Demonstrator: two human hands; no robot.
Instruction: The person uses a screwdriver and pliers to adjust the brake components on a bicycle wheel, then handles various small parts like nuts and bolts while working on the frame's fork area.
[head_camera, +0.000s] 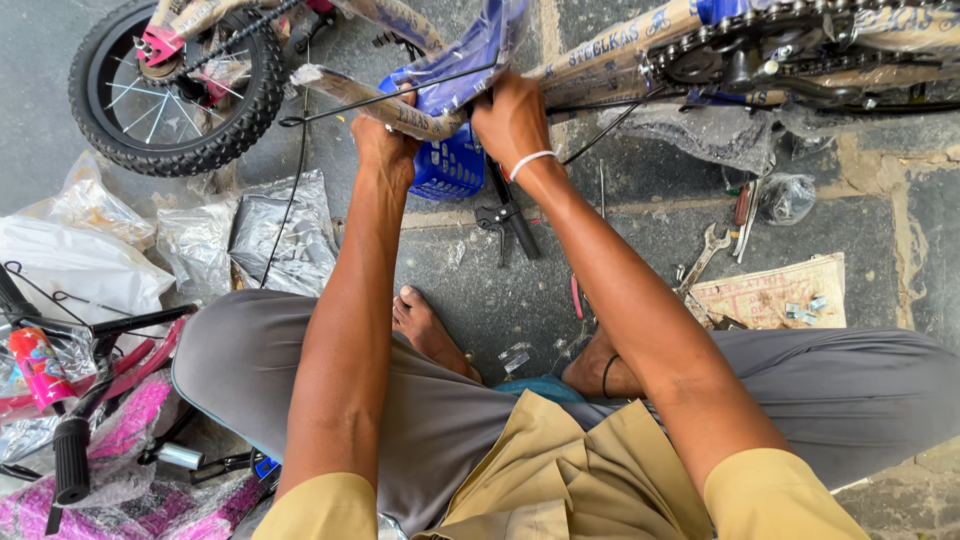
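Evidently, your left hand (385, 150) gripped the wrapped bicycle frame (600, 55) and your right hand (512, 120) clenched its blue plastic cover (470, 50), which risked tearing, or snagging the loose cable (400, 95).

Both hands (385, 145) (512, 118) forward — fingers curled

Colours around the wrapped bicycle frame (610, 55)

Frame wrap tan; basket (450, 168) blue; tyre (175, 85) black with silver spokes; trousers (850, 385) grey; shirt (560, 475) khaki; wristband (531, 160) white; floor (900, 220) grey stone.
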